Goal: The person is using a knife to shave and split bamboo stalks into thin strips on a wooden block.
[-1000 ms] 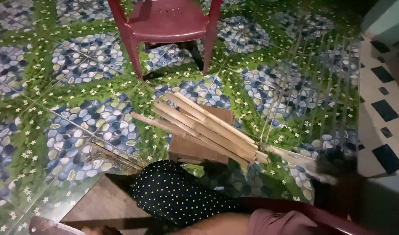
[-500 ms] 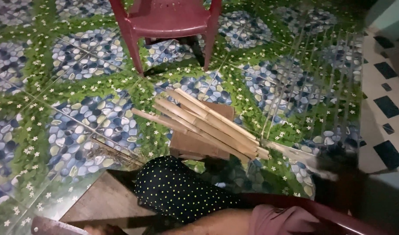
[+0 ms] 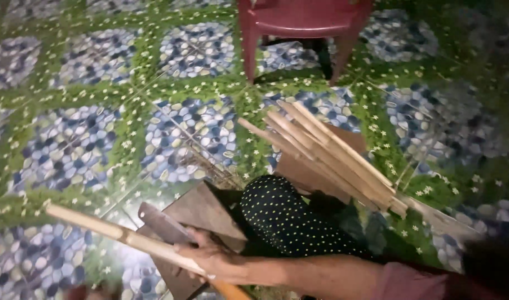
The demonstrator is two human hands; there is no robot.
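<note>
Bamboo up close: a pale bamboo stick runs slantwise across the near left of the floor, from the left edge down toward the bottom middle, and one hand has its grip closed around the lower end of it. Whether that is the left or the right hand, the view does not let me tell; no other hand shows clearly. Right under the stick there is a broad dull blade, lying against a brown wooden board near the bottom edge. Just beyond the forearm sits a knee in dark cloth with pale dots. Past that, a bundle of split bamboo strips lies slanting over a brown block, roughly mid-floor toward the right. All of it rests on tiles printed with blue pebbles and green leaves. Farthest off, at the top edge, stands a dark red plastic chair, legs planted on the tiles.
</note>
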